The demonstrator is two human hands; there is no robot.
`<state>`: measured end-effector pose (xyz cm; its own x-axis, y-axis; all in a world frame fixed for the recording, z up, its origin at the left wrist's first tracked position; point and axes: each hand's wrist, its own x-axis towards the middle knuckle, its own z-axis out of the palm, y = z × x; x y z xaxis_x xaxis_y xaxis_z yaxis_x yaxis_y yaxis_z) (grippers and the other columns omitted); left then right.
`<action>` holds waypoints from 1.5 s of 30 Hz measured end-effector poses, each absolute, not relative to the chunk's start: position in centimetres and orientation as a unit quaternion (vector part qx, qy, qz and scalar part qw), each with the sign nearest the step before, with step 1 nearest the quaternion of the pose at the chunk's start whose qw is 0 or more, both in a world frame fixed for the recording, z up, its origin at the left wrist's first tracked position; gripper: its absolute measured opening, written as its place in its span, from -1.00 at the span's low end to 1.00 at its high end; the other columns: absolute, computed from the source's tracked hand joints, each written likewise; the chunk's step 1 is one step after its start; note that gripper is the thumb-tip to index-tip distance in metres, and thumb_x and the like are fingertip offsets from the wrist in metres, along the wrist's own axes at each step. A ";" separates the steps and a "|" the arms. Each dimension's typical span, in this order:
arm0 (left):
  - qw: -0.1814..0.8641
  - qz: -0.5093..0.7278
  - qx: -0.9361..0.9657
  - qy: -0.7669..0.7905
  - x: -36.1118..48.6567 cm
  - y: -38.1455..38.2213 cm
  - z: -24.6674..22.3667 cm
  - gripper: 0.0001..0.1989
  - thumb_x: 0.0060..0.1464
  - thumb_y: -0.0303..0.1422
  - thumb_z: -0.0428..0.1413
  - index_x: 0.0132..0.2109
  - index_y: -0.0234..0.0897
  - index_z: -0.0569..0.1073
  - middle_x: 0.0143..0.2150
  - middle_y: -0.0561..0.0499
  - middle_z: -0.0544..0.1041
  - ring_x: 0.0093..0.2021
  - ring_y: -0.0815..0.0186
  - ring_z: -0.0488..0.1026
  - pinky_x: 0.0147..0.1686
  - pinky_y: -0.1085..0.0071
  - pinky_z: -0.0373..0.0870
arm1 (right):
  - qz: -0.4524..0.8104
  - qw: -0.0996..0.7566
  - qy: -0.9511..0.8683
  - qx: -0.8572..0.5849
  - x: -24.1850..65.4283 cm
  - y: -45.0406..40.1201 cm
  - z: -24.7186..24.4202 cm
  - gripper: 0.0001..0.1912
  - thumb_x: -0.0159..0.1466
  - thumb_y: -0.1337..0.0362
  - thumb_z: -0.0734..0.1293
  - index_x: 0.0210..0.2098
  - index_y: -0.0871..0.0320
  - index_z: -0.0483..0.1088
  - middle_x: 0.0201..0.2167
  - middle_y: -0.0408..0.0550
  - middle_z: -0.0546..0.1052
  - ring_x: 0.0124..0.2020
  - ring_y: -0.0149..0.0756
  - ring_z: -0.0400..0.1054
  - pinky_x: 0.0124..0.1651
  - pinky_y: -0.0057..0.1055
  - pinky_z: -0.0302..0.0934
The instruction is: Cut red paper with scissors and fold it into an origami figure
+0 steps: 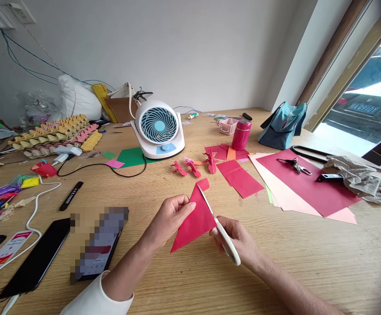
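Red paper (193, 223) being pinched steady by closed left hand (169, 218); scissors (226, 243) being gripped, part-curled, by right hand (238, 240) for cutting.

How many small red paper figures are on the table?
3, in a row beyond the held red sheet: left figure, middle figure and right figure, nearest the pink canister.

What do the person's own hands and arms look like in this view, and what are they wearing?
The left hand is bare, and its arm wears a loose, plain white sleeve that ends well short of the wrist. The right hand is bare too, with no sleeve in view. No glove, watch or ring shows, though some right fingers are hidden.
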<state>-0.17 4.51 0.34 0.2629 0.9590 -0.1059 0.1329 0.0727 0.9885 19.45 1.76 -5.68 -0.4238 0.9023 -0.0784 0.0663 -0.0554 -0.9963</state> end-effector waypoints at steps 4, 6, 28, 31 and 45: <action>0.565 0.362 0.570 0.474 0.0 4.3 0.2 -0.62 0.12 -0.13 0.10 -0.47 -0.27 0.19 -0.55 0.17 0.18 -0.54 0.49 0.07 -0.54 0.53 0.01 | 0.607 0.355 -0.575 -0.418 19.4 1.7 -5.4 -0.59 0.21 0.01 0.35 -0.54 0.15 0.20 -0.65 -0.25 0.25 -0.63 -0.49 0.05 -0.56 -0.50 -0.07; 0.571 0.359 0.567 0.473 0.2 4.2 0.1 -0.62 0.12 -0.12 0.10 -0.47 -0.28 0.21 -0.55 0.16 0.19 -0.54 0.49 0.08 -0.54 0.52 0.01 | 0.606 0.358 -0.571 -0.422 19.3 1.7 -5.2 -0.61 0.20 0.04 0.36 -0.55 0.15 0.20 -0.65 -0.25 0.26 -0.62 -0.49 0.05 -0.56 -0.50 -0.06; 0.563 0.352 0.580 0.472 0.2 4.1 0.4 -0.62 0.11 -0.09 0.09 -0.47 -0.28 0.24 -0.52 0.14 0.23 -0.53 0.47 0.10 -0.51 0.50 0.06 | 0.597 0.368 -0.571 -0.427 19.3 1.7 -5.1 -0.60 0.19 0.09 0.35 -0.60 0.13 0.14 -0.69 -0.27 0.19 -0.63 -0.50 -0.02 -0.56 -0.50 -0.11; 0.564 0.353 0.579 0.472 0.2 4.0 0.4 -0.62 0.11 -0.09 0.10 -0.46 -0.28 0.24 -0.53 0.15 0.22 -0.53 0.47 0.09 -0.51 0.50 0.06 | 0.597 0.366 -0.568 -0.432 19.3 1.7 -5.1 -0.61 0.19 0.10 0.36 -0.59 0.13 0.14 -0.68 -0.27 0.19 -0.63 -0.50 -0.02 -0.57 -0.50 -0.11; 0.558 0.351 0.578 0.481 0.0 4.3 0.2 -0.61 0.11 -0.12 0.10 -0.49 -0.28 0.20 -0.55 0.16 0.19 -0.53 0.48 0.08 -0.52 0.51 0.05 | 0.599 0.365 -0.563 -0.437 19.3 1.8 -4.9 -0.62 0.18 0.10 0.35 -0.59 0.13 0.14 -0.69 -0.26 0.22 -0.64 -0.50 0.02 -0.58 -0.49 -0.10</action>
